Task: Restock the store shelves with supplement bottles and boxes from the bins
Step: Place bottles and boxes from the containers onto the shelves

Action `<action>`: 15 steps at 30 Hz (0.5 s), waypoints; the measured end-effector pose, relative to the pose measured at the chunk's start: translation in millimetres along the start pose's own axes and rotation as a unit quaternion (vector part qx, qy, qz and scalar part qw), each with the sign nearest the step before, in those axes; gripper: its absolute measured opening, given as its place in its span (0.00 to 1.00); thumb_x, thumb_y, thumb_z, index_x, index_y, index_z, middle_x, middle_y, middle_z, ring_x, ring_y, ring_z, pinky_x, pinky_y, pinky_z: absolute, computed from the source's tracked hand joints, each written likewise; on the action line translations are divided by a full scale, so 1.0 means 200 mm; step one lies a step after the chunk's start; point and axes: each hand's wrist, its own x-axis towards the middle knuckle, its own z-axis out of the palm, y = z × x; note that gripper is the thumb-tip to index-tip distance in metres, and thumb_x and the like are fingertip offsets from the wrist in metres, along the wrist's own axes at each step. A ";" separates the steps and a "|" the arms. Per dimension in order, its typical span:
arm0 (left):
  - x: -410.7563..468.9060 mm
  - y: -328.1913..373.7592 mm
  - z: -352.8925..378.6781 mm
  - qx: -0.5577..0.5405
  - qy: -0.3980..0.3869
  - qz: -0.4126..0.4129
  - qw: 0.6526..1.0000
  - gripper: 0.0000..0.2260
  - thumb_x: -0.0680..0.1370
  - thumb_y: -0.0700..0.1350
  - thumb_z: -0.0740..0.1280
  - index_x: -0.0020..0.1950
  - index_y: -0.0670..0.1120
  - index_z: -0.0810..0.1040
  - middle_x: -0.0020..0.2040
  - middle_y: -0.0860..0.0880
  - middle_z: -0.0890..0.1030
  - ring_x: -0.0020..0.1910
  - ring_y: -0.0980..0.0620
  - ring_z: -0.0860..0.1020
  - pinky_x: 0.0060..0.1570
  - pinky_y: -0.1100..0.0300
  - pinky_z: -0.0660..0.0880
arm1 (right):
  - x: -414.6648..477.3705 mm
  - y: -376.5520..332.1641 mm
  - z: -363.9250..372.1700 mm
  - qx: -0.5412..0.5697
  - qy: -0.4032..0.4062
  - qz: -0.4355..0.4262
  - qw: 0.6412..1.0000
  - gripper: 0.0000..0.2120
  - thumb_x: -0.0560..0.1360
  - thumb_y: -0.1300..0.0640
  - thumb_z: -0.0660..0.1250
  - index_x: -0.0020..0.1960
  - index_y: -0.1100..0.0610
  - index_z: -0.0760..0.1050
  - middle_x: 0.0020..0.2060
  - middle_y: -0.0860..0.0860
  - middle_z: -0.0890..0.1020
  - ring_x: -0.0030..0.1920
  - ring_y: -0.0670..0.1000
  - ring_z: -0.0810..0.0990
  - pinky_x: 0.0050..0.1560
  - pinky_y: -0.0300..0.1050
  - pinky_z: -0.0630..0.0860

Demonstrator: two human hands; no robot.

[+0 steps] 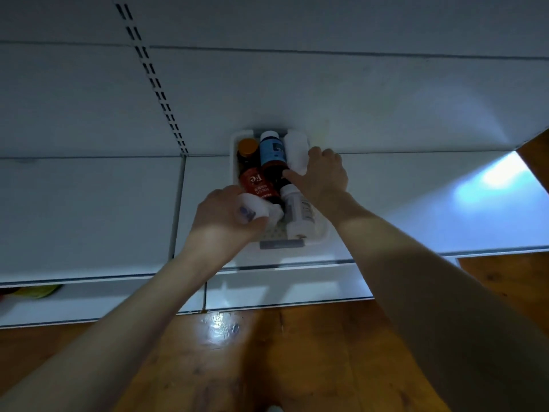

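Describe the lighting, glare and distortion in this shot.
Head view: dim and bluish overall; a bright light patch falls on the shelf at right; a glare spot shines on the wooden floor; the wide-angle lens bows the shelf edges; bottle labels in the bin look soft, mostly unreadable.

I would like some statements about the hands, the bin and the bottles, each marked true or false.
1. The left hand grips the near white bottle. True.
2. The white bin stands on a table. False: it stands on the white shelf.
3. The red-label bottle has an orange cap. True.
4. The right hand hangs outside the bin. False: its fingers curl over the far white bottle inside.
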 end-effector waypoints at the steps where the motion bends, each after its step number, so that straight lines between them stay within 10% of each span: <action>1: 0.00 0.00 0.00 -0.007 0.004 0.009 1.000 0.15 0.71 0.49 0.71 0.52 0.45 0.73 0.49 0.50 0.74 0.46 0.54 0.69 0.35 0.71 0.64 | 0.02 0.00 0.02 -0.014 0.004 0.007 1.000 0.31 0.72 0.38 0.64 0.63 0.60 0.65 0.60 0.58 0.71 0.61 0.57 0.68 0.53 0.48 0.69; 15: -0.11 0.02 0.03 0.000 0.076 0.087 0.993 0.18 0.67 0.48 0.74 0.50 0.39 0.77 0.43 0.44 0.76 0.42 0.48 0.74 0.40 0.81 0.63 | -0.05 0.00 0.03 0.051 0.067 0.048 0.995 0.19 0.78 0.50 0.58 0.60 0.64 0.68 0.59 0.61 0.72 0.60 0.58 0.69 0.56 0.47 0.67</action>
